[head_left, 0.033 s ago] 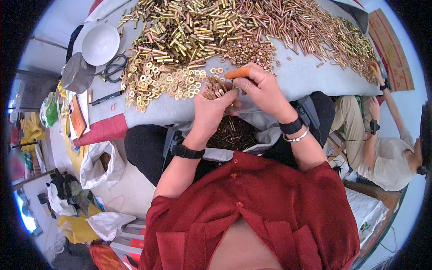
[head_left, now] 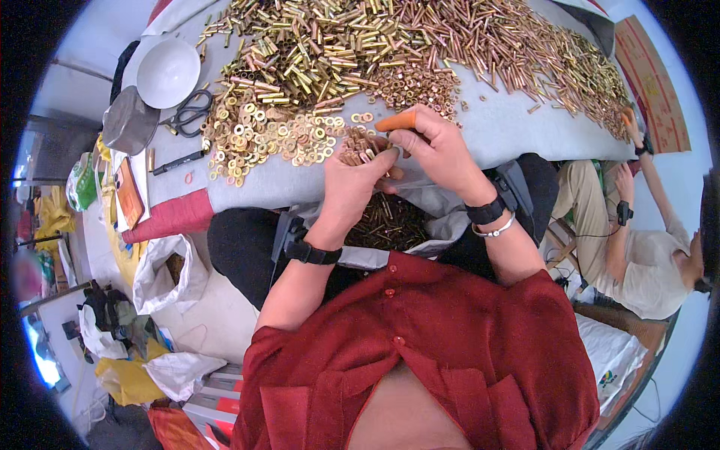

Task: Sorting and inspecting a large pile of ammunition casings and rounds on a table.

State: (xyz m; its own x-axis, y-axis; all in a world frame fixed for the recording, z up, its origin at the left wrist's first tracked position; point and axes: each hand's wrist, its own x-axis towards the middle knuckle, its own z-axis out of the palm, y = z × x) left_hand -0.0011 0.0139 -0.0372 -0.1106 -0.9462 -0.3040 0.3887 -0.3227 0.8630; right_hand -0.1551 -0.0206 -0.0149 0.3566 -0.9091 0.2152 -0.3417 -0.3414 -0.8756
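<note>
My left hand (head_left: 346,189) is closed around a bundle of short brass tubes (head_left: 358,148) at the table's near edge. My right hand (head_left: 441,154) sits just to its right, gripping an orange-handled tool (head_left: 395,121); its fingertips touch the bundle. Both wrists wear black bands. Under my hands, a white bag on my lap (head_left: 442,206) holds a dark heap of brass pieces (head_left: 386,223). On the grey table (head_left: 517,131), brass washers (head_left: 262,139) lie left of my hands, with long brass and copper tubes (head_left: 420,37) piled behind.
A white bowl (head_left: 166,71), a grey metal lid (head_left: 129,120), scissors (head_left: 191,111) and a black pen (head_left: 178,160) lie at the table's left end. A white sack (head_left: 161,274) stands on the floor. Another person (head_left: 637,255) sits at the right, hands at the table's edge.
</note>
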